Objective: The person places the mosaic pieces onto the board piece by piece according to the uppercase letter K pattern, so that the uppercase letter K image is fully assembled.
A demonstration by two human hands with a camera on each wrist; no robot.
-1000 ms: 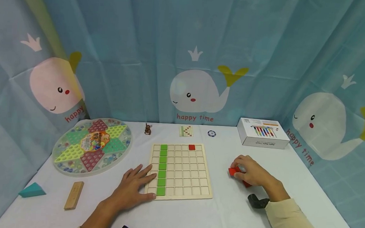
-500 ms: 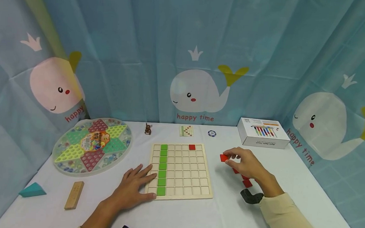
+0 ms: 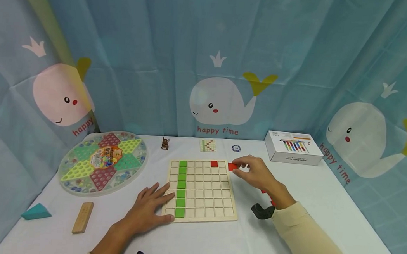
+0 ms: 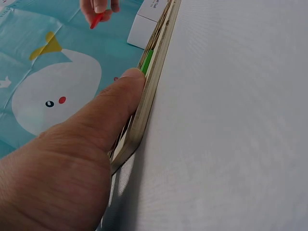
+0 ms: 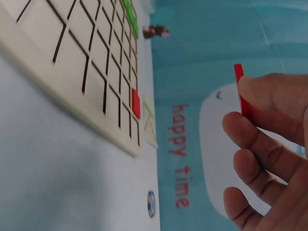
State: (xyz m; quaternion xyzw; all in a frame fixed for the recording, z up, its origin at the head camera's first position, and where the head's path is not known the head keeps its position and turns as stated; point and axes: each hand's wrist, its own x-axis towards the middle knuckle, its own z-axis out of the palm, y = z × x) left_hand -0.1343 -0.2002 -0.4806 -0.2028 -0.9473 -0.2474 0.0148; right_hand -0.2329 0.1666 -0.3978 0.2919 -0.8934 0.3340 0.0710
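Observation:
A wooden grid board (image 3: 206,193) lies on the white table, with a column of green tiles (image 3: 181,185) near its left side and one red tile (image 3: 214,163) in its top row. My left hand (image 3: 149,207) rests with spread, straight fingers on the board's left edge; its thumb lies over the rim in the left wrist view. Between thumb and fingers my right hand (image 3: 256,173) pinches another red tile (image 5: 242,91), held up by the board's top right corner. More red tiles (image 3: 273,203) lie on the table, partly hidden under the right forearm.
Behind the board are a small brown animal figure (image 3: 165,143), a pattern card (image 3: 207,146) and a poker chip (image 3: 236,148). A white box (image 3: 294,148) stands back right. To the left lie a Chinese checkers board (image 3: 103,163), a wooden block (image 3: 82,218) and a teal wedge (image 3: 36,212).
My right hand has lifted a red tile from the loose ones and carried it left and away from me to the board's top right corner. The left hand has stayed in place.

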